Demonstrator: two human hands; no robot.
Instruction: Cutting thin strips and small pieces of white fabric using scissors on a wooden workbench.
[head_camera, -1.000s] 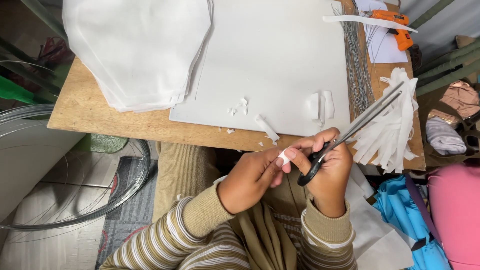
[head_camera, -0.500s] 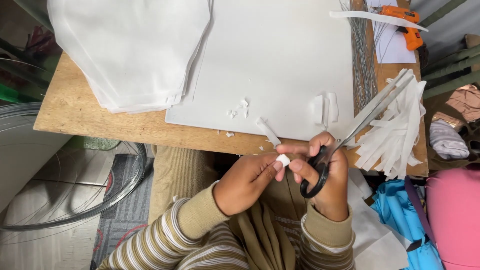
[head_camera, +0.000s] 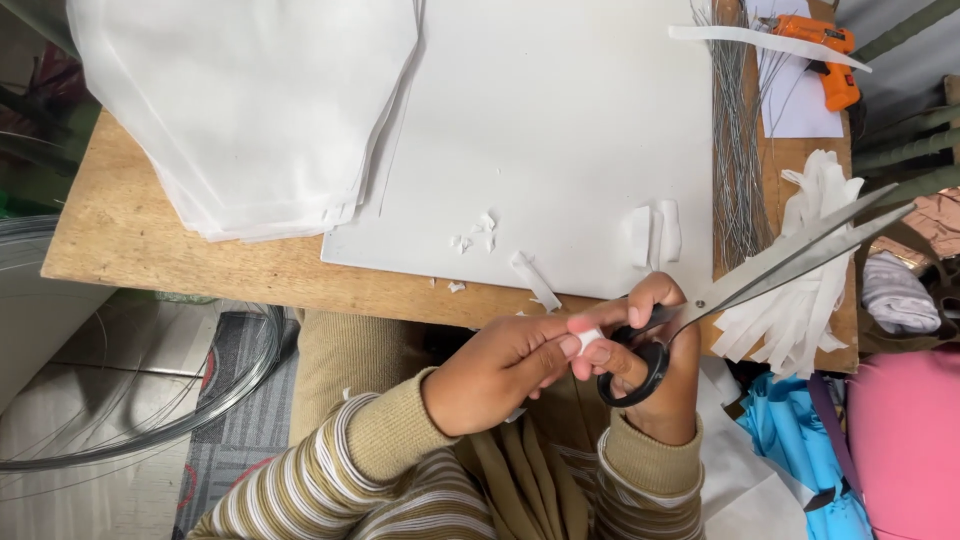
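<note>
a: what is held in the right hand (head_camera: 655, 375)?

b: a pair of black-handled scissors (head_camera: 740, 290) is gripped there, fingers threaded through the loops. the long blades are seen slightly parted, pointed up and away to the right, over the table's edge.

a: and the left hand (head_camera: 495, 370)?

b: a small white scrap (head_camera: 590, 340) is pinched between its fingertips, pressed right against the fingers of the right hand. the two hands are brought together just below the near edge of the wooden table (head_camera: 150, 240), above the lap.

a: what is laid out on the table?

b: a large white sheet (head_camera: 560, 120) is spread in the middle, with tiny white offcuts (head_camera: 475, 238) scattered on it. a stack of folded white fabric (head_camera: 250, 100) is piled at the left. a bundle of thin wires (head_camera: 735, 140) is laid along the sheet's right side, and cut white strips (head_camera: 810, 300) are heaped beneath the blades. an orange tool (head_camera: 825, 55) is seen at the far right corner.
</note>
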